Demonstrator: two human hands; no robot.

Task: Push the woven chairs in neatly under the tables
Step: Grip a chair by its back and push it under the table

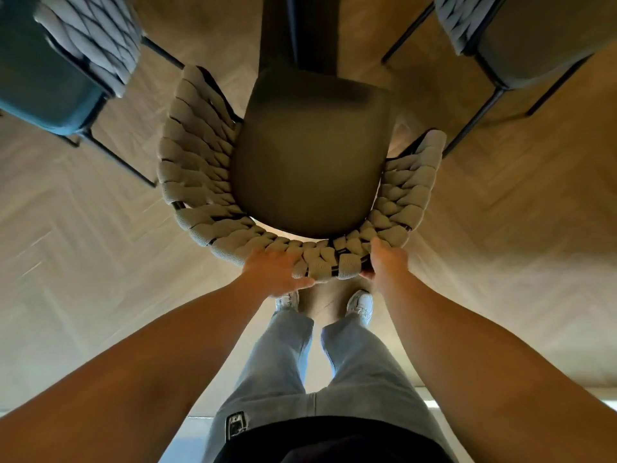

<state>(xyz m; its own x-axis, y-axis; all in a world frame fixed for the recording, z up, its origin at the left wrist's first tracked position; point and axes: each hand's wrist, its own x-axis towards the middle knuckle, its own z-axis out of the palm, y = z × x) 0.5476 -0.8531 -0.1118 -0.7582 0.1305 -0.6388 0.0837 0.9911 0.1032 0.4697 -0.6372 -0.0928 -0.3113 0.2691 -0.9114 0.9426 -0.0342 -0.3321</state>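
Note:
Seen from above, a woven chair (197, 182) with a curved grey braided back and a dark seat cushion (310, 155) stands right in front of me. My left hand (275, 270) grips the top rail of the backrest left of centre. My right hand (387, 259) grips the same rail right of centre. The front of the seat meets a dark table part (293, 28) at the top of the view; how far the seat sits under it I cannot tell.
Another woven chair (96, 38) with a teal seat stands at the upper left on thin black legs. A third woven chair (467, 18) with a dark seat stands at the upper right. Herringbone wood floor (100, 245) lies all around. My feet (360, 304) are just behind the chair.

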